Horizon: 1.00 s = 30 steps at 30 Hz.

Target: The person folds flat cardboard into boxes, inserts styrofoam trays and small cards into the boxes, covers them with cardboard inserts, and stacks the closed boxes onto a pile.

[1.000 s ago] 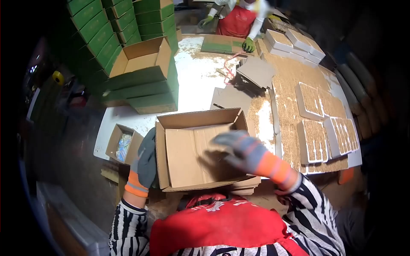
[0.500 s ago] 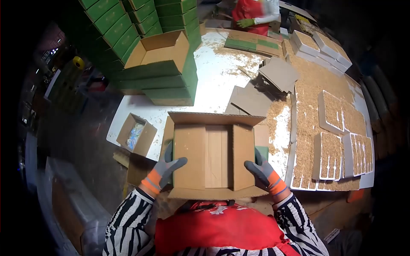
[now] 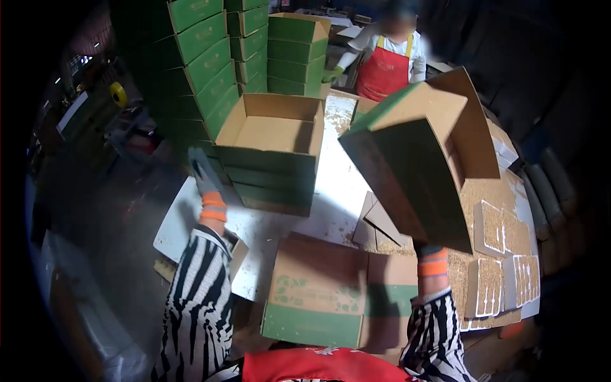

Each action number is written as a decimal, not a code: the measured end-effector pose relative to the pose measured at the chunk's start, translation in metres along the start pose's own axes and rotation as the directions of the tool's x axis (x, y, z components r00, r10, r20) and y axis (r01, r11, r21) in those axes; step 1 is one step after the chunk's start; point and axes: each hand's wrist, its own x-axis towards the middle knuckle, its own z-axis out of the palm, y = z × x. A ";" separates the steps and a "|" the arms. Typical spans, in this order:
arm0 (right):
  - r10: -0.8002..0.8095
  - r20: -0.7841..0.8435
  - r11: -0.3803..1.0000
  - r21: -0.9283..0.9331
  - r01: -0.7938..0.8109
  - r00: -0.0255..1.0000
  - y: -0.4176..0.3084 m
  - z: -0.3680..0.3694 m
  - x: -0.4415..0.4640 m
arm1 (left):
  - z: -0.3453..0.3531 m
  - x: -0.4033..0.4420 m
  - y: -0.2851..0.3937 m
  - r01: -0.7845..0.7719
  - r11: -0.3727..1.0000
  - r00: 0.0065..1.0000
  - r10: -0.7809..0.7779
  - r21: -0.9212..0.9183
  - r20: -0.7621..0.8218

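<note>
My right hand [image 3: 430, 249] holds up a green-and-brown cardboard box [image 3: 407, 184], tilted, with its flaps spread to the right. Most of that hand is hidden behind the box. My left hand [image 3: 205, 173], in a grey glove with an orange cuff, reaches forward with fingers stretched out and nothing in them. It is beside the left side of a stack of green boxes [image 3: 270, 178], whose top box [image 3: 273, 130] is open upward; whether they touch I cannot tell. Nearest me lies a flat printed carton [image 3: 315, 293] in brown and green.
Tall stacks of green boxes [image 3: 200, 63] rise at the back left. White trays of brown grainy material [image 3: 489, 290] sit on the right. Grey cardboard sheets [image 3: 382, 223] lie mid-table. Across the table stands a person in a red apron [image 3: 384, 73].
The box has gone from both hands in front of me to my right hand, raised forward and right. My left hand has let go and moved forward. The flat carton is now uncovered.
</note>
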 end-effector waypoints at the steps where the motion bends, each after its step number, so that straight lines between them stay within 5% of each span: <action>1: -0.084 0.014 0.985 -0.149 0.085 0.996 0.012 0.004 0.020 | 0.001 0.023 0.017 -0.015 0.935 0.990 -0.035 0.353 0.134; 2: -0.168 0.027 0.941 -0.293 0.168 0.985 0.024 0.014 0.039 | -0.008 0.039 0.014 0.065 0.885 0.985 -0.132 0.461 0.115; 5: 0.045 -0.035 0.998 0.054 -0.043 0.998 0.059 0.058 0.100 | -0.021 0.054 -0.008 0.187 0.857 0.975 -0.221 0.481 0.014; 7: 0.017 -0.171 0.999 -0.047 -0.026 0.985 0.098 0.085 0.128 | -0.029 0.049 -0.021 0.191 0.841 0.977 -0.212 0.506 -0.016; 11: 0.181 -0.149 0.832 -0.505 -0.232 0.972 0.169 0.130 0.180 | -0.037 0.035 -0.034 0.195 0.838 0.981 -0.179 0.510 -0.081; 14: 0.244 -0.109 0.916 -0.300 -0.266 0.964 0.225 0.116 0.208 | -0.039 0.040 -0.035 0.206 0.798 0.978 -0.190 0.566 -0.089; 15: 0.293 -0.128 0.783 -0.537 -0.315 0.947 0.219 0.107 0.217 | -0.039 0.041 -0.034 0.205 0.781 0.978 -0.189 0.590 -0.090; 18: 0.496 -0.073 0.768 -0.429 -0.476 0.865 0.174 0.110 0.161 | -0.030 0.035 -0.032 0.168 0.705 0.985 -0.149 0.689 -0.087; 19: 0.333 -0.293 0.749 -0.495 -0.440 0.896 0.166 0.110 0.127 | -0.024 0.019 -0.028 0.134 0.691 0.991 -0.116 0.711 -0.074; 21: 0.129 -0.107 0.492 -0.856 -0.158 0.986 0.131 0.076 0.052 | -0.007 -0.041 -0.010 0.079 0.696 0.995 -0.097 0.714 -0.016; 22: 0.047 -0.139 0.413 -0.899 -0.146 0.989 0.112 0.060 0.010 | 0.004 -0.082 0.000 0.069 0.684 0.990 -0.135 0.726 0.033; 23: 0.010 -0.164 0.313 -0.936 -0.158 0.986 0.085 0.043 -0.034 | 0.016 -0.130 0.015 0.043 0.599 0.973 -0.207 0.799 0.103; 24: -0.085 -0.221 0.082 -0.973 -0.214 0.971 0.060 0.035 -0.074 | 0.037 -0.174 0.032 -0.082 0.259 0.925 -0.340 0.962 0.170; 25: -0.226 -0.187 -0.136 -0.966 -0.221 0.956 0.047 -0.020 -0.116 | 0.033 -0.213 0.035 -0.130 0.180 0.906 -0.377 0.975 0.190; 26: -0.363 -0.462 0.134 -0.885 -0.445 0.809 0.038 -0.039 -0.148 | -0.026 -0.259 0.009 -0.183 0.140 0.897 -0.381 0.973 0.224; 27: -0.425 -0.571 0.485 -0.799 -0.356 0.702 0.056 -0.089 -0.181 | -0.042 -0.285 -0.007 0.068 0.220 0.885 -0.463 0.973 0.043; 29: 0.017 -0.780 0.267 -0.600 -0.754 0.626 0.025 -0.150 -0.224 | -0.041 -0.313 -0.021 0.525 0.389 0.753 -0.627 0.757 -0.200; 30: -0.158 -0.692 0.120 -0.721 -0.682 0.704 0.027 -0.155 -0.233 | -0.032 -0.321 -0.023 0.695 0.468 0.676 -0.685 0.545 -0.273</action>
